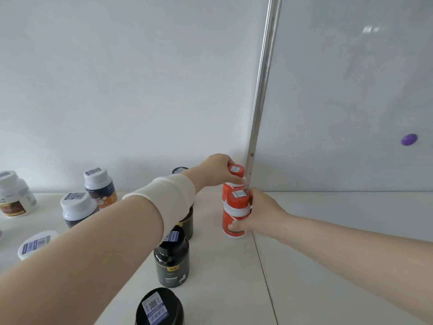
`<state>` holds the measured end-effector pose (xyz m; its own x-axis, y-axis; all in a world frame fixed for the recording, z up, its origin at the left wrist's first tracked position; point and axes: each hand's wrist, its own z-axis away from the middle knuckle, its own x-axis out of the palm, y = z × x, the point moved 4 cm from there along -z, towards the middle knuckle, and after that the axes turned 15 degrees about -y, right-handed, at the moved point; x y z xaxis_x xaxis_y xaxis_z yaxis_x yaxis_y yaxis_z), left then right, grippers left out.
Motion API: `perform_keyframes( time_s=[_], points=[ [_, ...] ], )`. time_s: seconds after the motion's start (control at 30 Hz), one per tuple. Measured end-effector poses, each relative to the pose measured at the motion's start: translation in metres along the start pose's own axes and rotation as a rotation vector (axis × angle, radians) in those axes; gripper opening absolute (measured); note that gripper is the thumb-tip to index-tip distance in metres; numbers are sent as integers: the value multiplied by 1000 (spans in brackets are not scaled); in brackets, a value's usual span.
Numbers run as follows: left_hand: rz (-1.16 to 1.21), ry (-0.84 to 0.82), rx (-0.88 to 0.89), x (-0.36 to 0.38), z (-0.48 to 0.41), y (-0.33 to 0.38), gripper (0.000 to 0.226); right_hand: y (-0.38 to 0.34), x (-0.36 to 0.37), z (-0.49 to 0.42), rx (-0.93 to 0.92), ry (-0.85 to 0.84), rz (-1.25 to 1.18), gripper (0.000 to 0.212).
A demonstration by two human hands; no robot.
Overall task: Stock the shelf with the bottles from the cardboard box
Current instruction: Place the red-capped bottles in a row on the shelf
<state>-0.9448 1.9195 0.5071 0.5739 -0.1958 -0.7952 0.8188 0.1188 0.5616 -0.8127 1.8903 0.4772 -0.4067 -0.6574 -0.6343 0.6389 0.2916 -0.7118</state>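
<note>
Two orange-capped bottles stand upright on the white shelf (222, 266), one behind the other, beside a metal post. My left hand (216, 170) grips the cap of the rear orange bottle (236, 171) from the left. My right hand (260, 213) holds the front orange bottle (234, 212) from the right, fingers curled round its body. Both bottles rest on the shelf surface. The cardboard box is out of view.
A row of black bottles (172, 261) runs toward me under my left forearm. White-capped bottles (77, 207) stand at left. The metal post (263, 90) rises at the shelf's back right, with a seam (264, 277) in the surface and a glossy panel beyond.
</note>
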Motion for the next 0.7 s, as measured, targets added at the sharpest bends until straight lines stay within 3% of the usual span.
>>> perform_keyframes(
  time_s=[0.5,0.7],
  points=[
    [-36,-28,-7,8,-1,6,56,1,7,0,10,-11,-6,82],
    [-65,57,-24,-10,29,17,55,-11,-6,38,24,-65,111,60]
  ],
)
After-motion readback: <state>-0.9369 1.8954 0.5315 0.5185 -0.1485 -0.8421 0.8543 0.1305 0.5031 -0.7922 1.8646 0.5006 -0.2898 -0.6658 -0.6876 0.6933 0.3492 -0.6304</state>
